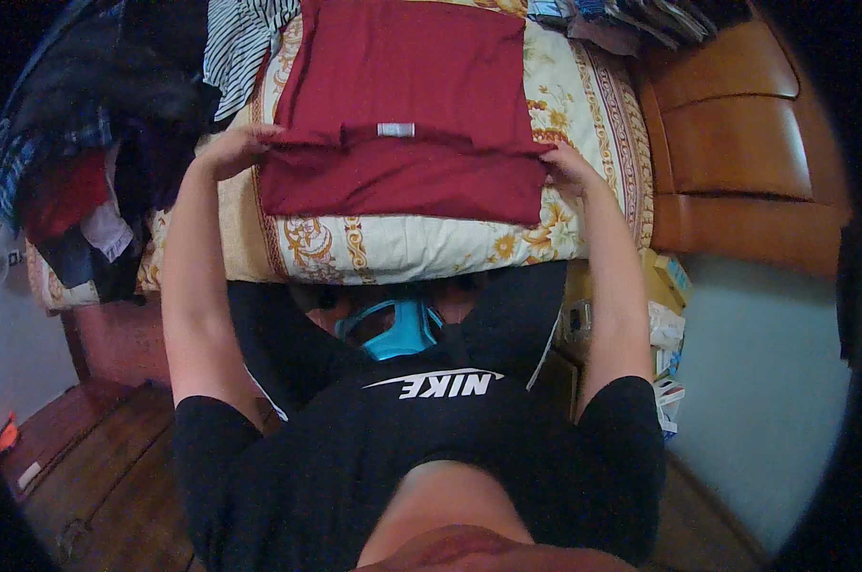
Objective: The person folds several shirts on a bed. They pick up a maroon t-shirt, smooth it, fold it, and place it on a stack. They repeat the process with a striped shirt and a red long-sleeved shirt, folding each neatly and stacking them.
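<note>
Red garment (pixel 407 95) on floral bedding (pixel 431 253), straight ahead, betw. both hands; crosswise fold by pale label (pixel 395 130) spans L–R. L hand (pixel 235 153) & R hand (pixel 569 170) each pinch a side edge, approx. equally near. Long axis prob. away from body; unconfirmed, far end meets top of view. Fingertips part. hidden; layers under fold n/v.

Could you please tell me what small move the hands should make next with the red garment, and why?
I would probably pull the red garment gently taut sideways: the left hand and right hand hold it at opposite side edges, and it looks creased between them.
</note>
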Demonstrator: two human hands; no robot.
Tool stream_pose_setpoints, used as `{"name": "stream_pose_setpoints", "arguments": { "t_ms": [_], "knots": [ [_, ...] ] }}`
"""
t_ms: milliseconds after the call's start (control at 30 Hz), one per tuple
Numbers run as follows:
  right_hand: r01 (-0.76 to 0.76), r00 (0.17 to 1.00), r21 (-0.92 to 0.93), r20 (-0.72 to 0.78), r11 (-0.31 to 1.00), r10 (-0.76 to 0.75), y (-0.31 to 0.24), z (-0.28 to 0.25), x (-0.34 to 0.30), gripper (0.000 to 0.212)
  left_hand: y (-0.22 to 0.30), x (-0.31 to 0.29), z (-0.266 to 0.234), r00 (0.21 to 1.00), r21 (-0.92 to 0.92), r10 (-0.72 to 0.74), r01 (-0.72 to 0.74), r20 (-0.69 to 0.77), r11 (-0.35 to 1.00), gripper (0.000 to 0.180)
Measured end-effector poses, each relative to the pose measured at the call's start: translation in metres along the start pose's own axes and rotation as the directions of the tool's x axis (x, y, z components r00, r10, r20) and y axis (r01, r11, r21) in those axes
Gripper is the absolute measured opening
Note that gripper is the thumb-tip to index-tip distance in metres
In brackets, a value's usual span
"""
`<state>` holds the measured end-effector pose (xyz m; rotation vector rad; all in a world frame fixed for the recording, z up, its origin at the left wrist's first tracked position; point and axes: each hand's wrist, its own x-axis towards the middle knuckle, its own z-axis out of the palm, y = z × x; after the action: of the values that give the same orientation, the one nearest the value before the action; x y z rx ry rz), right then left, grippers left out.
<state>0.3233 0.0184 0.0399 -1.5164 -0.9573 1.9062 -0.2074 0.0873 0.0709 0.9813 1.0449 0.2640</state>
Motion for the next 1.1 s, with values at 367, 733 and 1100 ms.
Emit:
{"name": "stream_pose_setpoints", "arguments": {
  "t_ms": [367, 733, 1100],
  "knots": [
    [-0.094, 0.827, -0.597, -0.493, 0.797, -0.272, 0.029, -0.012, 0.054, 0.045, -0.038, 0.07, 0.006, 0.529, 0.59, 0.469, 0.076, -0.707, 0.804, 0.038],
    [-0.228, 0.653, -0.793, -0.555, 0.565, -0.515, 0.058, 0.042, -0.005, 0.044, -0.065, 0.044, 0.031, 0.48, 0.638, 0.499, 0.183, -0.722, 0.748, 0.051],
    [-0.062, 0.698, -0.659, -0.566, 0.749, -0.44, 0.08, 0.047, -0.052, 0.034, -0.097, -0.038, 0.11, 0.563, 0.402, 0.367, -0.066, -0.741, 0.913, 0.039]
  ]
}}
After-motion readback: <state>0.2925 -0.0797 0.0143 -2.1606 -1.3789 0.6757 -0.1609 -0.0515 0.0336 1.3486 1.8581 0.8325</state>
